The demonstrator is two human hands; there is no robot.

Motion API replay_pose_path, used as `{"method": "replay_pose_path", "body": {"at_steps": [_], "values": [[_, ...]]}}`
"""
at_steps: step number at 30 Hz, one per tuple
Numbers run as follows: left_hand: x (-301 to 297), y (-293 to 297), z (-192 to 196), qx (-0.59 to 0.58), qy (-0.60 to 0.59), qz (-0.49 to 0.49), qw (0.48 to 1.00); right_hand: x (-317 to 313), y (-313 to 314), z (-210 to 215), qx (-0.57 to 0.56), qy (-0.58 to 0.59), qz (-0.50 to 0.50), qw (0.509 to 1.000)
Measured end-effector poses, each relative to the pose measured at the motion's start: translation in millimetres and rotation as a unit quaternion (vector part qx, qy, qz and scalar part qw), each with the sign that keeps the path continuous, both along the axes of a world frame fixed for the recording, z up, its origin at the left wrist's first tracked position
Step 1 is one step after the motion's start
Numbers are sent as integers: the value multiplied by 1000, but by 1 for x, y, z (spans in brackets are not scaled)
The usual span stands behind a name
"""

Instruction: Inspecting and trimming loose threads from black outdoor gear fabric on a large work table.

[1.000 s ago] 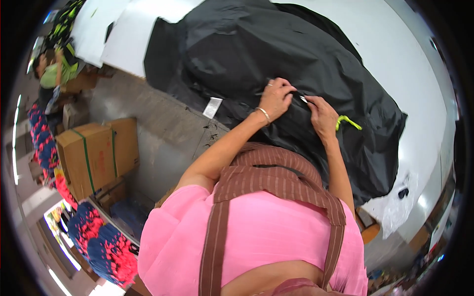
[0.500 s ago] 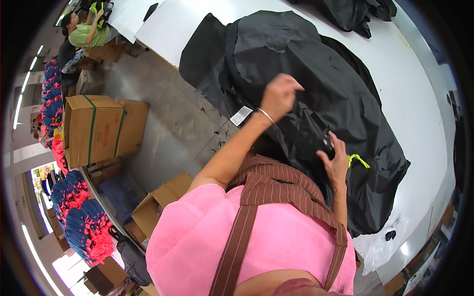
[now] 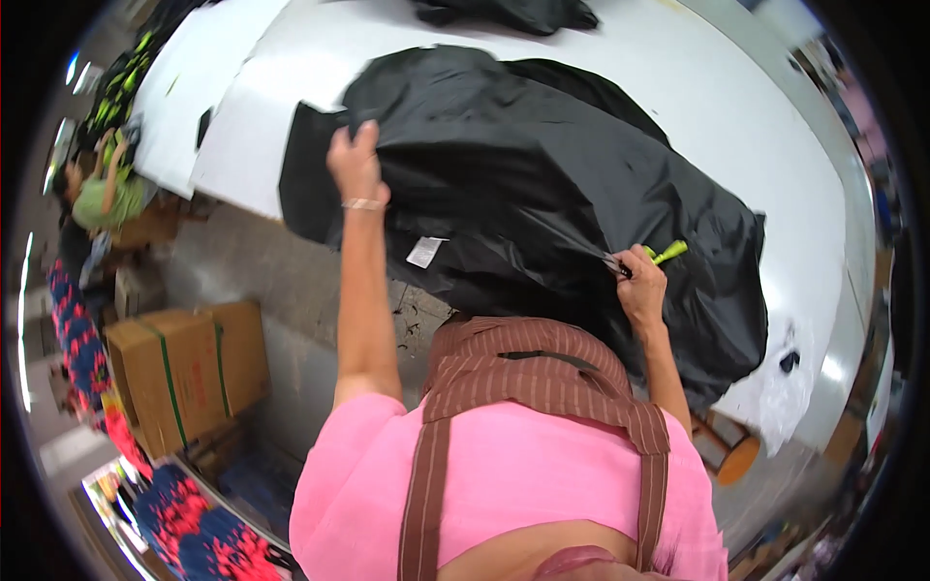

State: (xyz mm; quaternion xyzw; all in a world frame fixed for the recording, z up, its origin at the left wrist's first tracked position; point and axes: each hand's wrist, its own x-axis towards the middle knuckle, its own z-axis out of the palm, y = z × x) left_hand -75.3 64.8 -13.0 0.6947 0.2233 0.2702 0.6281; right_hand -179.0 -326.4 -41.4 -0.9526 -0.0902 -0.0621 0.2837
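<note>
The white bench (image 3: 746, 136) spreads in front of me, and the black cloth (image 3: 484, 155) lies across its near edge, part on the top, part hanging down my side. A second ago both my hands were close together on it; now they are wide apart, and long folds slant across the cloth between them. I judge that the close work at one spot has given way to handling the cloth's whole spread. A black bundle (image 3: 518, 12) sits well apart, farther from the near edge. My left grip (image 3: 356, 167) has moved out to the cloth's left end, fingers partly spread; with the blur, I cannot tell if it pinches any. My right grip (image 3: 641, 286) is closed, just beside the yellow strip (image 3: 668, 253). The pale label (image 3: 424, 253) shows on the part over the near edge. Smallest are the snips (image 3: 613, 263), held in my right fingers, tip towards the cloth.
</note>
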Motion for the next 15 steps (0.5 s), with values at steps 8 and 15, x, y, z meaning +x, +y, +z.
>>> {"method": "replay_pose_path", "body": {"at_steps": [8, 15], "values": [[-98, 41, -4, 90, 133, 84, 983, -43, -30, 1, 242, 296, 30, 923], [-119, 67, -102, 173, 262, 96, 945, -33, -28, -40, 213, 399, 17, 892]]}}
